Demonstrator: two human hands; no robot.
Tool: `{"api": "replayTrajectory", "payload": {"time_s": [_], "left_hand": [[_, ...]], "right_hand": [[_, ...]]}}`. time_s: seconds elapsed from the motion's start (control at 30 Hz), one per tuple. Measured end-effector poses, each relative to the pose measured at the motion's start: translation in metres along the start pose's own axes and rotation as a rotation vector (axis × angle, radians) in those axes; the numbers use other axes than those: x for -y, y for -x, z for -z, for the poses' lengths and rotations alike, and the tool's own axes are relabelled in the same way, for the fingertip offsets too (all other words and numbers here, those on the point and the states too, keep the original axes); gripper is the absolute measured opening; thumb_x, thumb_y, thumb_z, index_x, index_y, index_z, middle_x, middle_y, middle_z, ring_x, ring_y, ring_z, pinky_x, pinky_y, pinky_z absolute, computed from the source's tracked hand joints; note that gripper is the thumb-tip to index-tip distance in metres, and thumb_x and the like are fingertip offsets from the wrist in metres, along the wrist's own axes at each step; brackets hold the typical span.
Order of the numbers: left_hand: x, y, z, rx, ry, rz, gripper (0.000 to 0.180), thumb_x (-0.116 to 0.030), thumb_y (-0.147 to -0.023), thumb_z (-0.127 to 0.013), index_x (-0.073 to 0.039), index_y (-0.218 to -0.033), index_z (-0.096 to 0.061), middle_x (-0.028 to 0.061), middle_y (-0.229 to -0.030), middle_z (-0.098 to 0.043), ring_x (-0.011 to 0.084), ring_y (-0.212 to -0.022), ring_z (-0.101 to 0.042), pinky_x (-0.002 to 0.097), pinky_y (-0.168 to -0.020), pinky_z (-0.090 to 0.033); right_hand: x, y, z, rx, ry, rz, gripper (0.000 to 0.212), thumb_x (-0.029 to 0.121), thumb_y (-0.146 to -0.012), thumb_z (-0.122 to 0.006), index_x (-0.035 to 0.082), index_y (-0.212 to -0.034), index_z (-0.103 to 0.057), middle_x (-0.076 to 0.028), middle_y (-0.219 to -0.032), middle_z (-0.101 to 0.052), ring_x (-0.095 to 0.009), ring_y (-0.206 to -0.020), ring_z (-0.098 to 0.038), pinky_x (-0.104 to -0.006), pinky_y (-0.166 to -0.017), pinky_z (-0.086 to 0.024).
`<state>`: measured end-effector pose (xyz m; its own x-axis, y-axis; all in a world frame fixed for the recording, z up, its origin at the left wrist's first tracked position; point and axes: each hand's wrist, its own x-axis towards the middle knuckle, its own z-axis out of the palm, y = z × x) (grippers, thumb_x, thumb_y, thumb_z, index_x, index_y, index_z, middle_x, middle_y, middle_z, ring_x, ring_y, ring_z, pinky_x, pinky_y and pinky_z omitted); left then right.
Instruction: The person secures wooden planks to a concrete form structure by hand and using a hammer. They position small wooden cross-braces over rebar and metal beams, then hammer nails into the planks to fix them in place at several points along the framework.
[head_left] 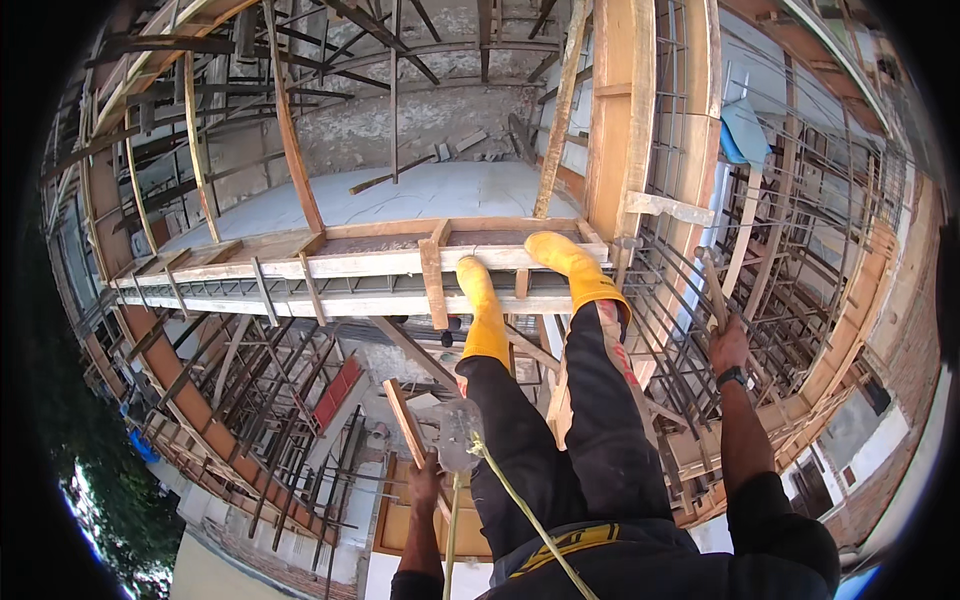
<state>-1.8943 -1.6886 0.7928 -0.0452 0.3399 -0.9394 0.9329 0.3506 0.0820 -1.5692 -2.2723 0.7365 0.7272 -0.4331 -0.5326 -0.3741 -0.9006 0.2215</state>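
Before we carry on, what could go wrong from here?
The yellow rubber boots could slip on the narrow, pale wooden plank, with open gaps below. The brown wooden strip in the left hand might drop through those gaps. The wooden-handled tool in the right hand could snag on the dark steel bars nearby.

A building site, plainly — a raw frame high above a pale floor (430, 200); long wooden boards (380, 264) are set in pairs as troughs, with short wooden cross-pieces (432, 280) bridging them; dark steel bars (655, 262) stick out in bundles; rough wooden posts (291, 140) rise from the level below; broken blocks (472, 141) lie down there, a brick wall (912, 445) stands at the right — and the person wears yellow rubber boots (486, 318).
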Motion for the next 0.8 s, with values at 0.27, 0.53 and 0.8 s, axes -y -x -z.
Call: {"api": "replayTrajectory", "payload": {"time_s": [0.27,0.53,0.8], "left_hand": [[-0.086,-0.051,0.068,0.047,-0.356,-0.084,0.036,-0.028,-0.097,-0.06,-0.003,-0.123,-0.059,0.0084,-0.095,-0.067,0.0194,-0.084,-0.068,0.0328,-0.069,-0.056],[-0.167,-0.028,0.068,-0.089,-0.574,-0.112,0.045,-0.044,-0.094,-0.065,0.001,-0.101,-0.065,0.0085,-0.083,-0.069,0.0188,-0.073,-0.069,0.0337,-0.065,-0.054],[-0.227,-0.072,0.08,-0.009,-0.962,-0.494,0.034,-0.028,-0.091,-0.068,0.001,-0.109,-0.064,0.0076,-0.078,-0.064,0.0164,-0.071,-0.063,0.0337,-0.062,-0.051]], "right_hand": [[-0.002,-0.001,-0.007,-0.115,-0.105,-0.033,0.027,0.014,-0.09,-0.066,0.006,-0.111,-0.052,-0.025,-0.091,-0.069,-0.046,-0.085,-0.067,-0.0546,-0.072,-0.054],[0.012,0.01,-0.01,-0.12,-0.156,-0.075,0.029,0.018,-0.088,-0.068,0.007,-0.111,-0.053,-0.023,-0.091,-0.068,-0.044,-0.083,-0.068,-0.0529,-0.071,-0.055],[0.016,0.002,-0.012,-0.191,-0.057,-0.083,0.034,0.018,-0.084,-0.072,0.007,-0.11,-0.053,-0.016,-0.086,-0.067,-0.036,-0.075,-0.069,-0.045,-0.064,-0.057]]}}
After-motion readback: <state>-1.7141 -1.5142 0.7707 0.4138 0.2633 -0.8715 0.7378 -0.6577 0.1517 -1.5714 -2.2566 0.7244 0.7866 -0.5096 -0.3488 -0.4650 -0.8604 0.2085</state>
